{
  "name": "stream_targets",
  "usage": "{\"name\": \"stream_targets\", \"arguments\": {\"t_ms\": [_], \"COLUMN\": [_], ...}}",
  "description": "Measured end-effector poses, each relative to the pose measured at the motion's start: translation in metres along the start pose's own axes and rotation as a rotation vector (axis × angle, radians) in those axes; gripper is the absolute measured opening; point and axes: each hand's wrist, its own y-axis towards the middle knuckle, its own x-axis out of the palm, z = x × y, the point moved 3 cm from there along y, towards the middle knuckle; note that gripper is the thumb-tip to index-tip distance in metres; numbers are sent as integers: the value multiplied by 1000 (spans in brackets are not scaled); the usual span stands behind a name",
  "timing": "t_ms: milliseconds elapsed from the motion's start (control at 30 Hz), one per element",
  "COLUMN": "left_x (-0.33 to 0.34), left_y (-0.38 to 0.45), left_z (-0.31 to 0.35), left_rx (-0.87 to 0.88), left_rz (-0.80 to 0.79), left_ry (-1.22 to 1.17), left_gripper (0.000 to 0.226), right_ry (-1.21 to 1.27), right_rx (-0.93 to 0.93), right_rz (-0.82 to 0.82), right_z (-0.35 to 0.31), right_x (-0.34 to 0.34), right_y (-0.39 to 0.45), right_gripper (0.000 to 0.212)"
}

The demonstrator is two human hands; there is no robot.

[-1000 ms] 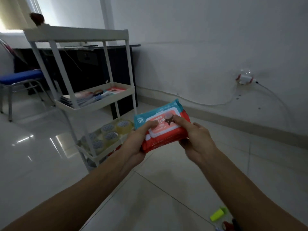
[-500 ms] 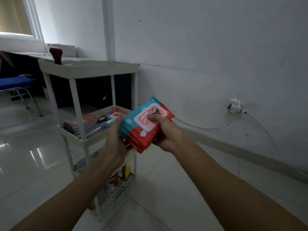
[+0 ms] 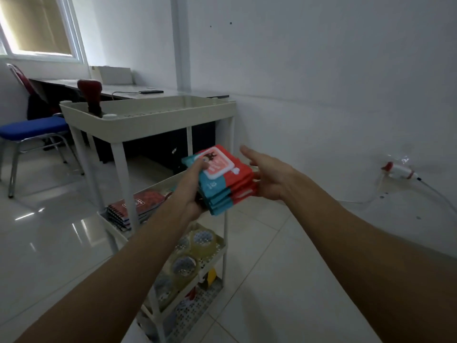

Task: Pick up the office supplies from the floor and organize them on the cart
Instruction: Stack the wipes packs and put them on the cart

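Step in hand: carrying stack of wipe packs (image 3: 223, 180) to cart (image 3: 148, 120), frame centre, above middle shelf. Left hand (image 3: 190, 191) grips stack's left end, thumb on top. Right hand (image 3: 268, 175) spread, fingers straight, steadying right edge. Next likely: pick free shelf spot, lower stack flat beside notebooks (image 3: 133, 209)

One view only — a wide-angle camera on the person's head, looking forward and down along both forearms. It stands close above the white cart (image 3: 148, 117), with the wall at right and the tiled floor (image 3: 284, 280) filling the lower frame.
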Motion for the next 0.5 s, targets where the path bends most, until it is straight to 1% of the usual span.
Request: {"name": "stream_targets", "arguments": {"t_ms": [67,100,133,200,267,333,433,500], "left_x": [-11,-17,-22,-28,-26,-20,-23,-28], "left_y": [24,38,49,67,74,78,91,100], "left_z": [12,18,23,25,33,40,43,39], "left_rx": [17,34,55,89,163,202,195,152], "left_rz": [58,113,166,311,443,496,536,554], "left_ry": [-57,-62,-55,-25,8,90,174,252], "left_gripper": [40,46,60,89,101,114,119,119], "right_ry": [30,26,15,-18,-54,-79,-117,-131], "right_rx": [15,35,51,77,88,103,128,118], "right_rz": [99,128,145,172,181,194,202,206], "right_z": [5,11,18,35,51,63,73,73], "right_x": [-11,-18,-25,-39,-53,-66,-82,-91], "right_y": [12,16,20,22,20,18,13,11], "right_gripper": [57,62,64,60,54,52,54,53]}}
